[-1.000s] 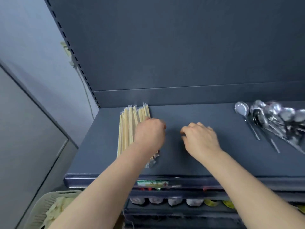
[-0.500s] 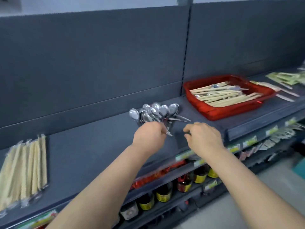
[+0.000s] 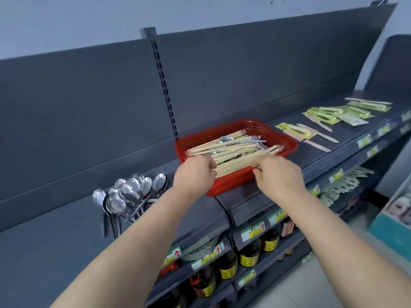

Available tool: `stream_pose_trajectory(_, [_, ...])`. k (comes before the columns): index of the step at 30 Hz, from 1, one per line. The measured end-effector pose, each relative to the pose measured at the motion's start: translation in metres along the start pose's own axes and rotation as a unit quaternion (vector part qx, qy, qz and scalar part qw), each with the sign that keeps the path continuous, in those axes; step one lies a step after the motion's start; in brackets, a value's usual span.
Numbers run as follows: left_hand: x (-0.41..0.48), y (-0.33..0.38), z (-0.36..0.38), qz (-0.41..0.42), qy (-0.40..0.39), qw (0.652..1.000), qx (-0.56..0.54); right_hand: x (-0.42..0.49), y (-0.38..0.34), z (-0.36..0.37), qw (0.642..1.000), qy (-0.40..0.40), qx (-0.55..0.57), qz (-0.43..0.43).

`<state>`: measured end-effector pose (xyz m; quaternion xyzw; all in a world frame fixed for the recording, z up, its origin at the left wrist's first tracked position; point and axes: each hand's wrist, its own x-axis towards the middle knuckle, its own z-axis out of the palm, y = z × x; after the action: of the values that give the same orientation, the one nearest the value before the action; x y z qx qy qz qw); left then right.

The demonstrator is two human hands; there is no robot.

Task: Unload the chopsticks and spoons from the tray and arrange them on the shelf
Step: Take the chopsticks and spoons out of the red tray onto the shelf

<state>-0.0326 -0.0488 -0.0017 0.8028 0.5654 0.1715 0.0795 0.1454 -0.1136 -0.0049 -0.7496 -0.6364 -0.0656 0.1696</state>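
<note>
A red tray (image 3: 287, 141) stands on the dark grey shelf (image 3: 55, 245), holding several wrapped chopsticks (image 3: 231, 150) and at least one metal spoon (image 3: 226, 138). My left hand (image 3: 195, 172) is at the tray's near left edge, fingers curled on the chopstick bundle's left end. My right hand (image 3: 278, 174) reaches over the tray's front rim, its fingertips pinching the bundle further right. A pile of several metal spoons (image 3: 131, 194) lies on the shelf to the left of the tray.
Right of the tray lie green-carded packets and wooden utensils (image 3: 322, 121). Below the shelf edge run price labels (image 3: 253, 230) and a lower shelf with dark jars (image 3: 226, 265). The floor shows at lower right.
My view swung right, from the chopstick pile past the spoons to the red tray. Both hands moved right from the bare shelf and now grasp chopsticks in the tray.
</note>
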Motion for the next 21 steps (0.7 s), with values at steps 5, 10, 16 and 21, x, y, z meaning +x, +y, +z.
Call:
stream_pose_trajectory(5, [0.048,-0.010,0.017,-0.013,-0.014,1.000,0.024,0.044,0.014,0.021,1.000,-0.008,-0.016,-0.005])
stream_pose_trajectory(10, [0.114,-0.014,0.039,-0.034,-0.034,0.998,0.031,0.080,0.035,0.040,0.998,-0.043,-0.035,-0.009])
stream_pose_trajectory(16, [0.160,-0.017,0.061,-0.043,-0.073,0.989,0.125,0.121,0.047,0.052,0.997,-0.075,-0.026,-0.009])
stream_pose_trajectory(21, [0.176,-0.024,0.070,-0.037,-0.066,0.978,0.195,0.154,0.046,0.064,0.995,-0.099,-0.023,-0.021])
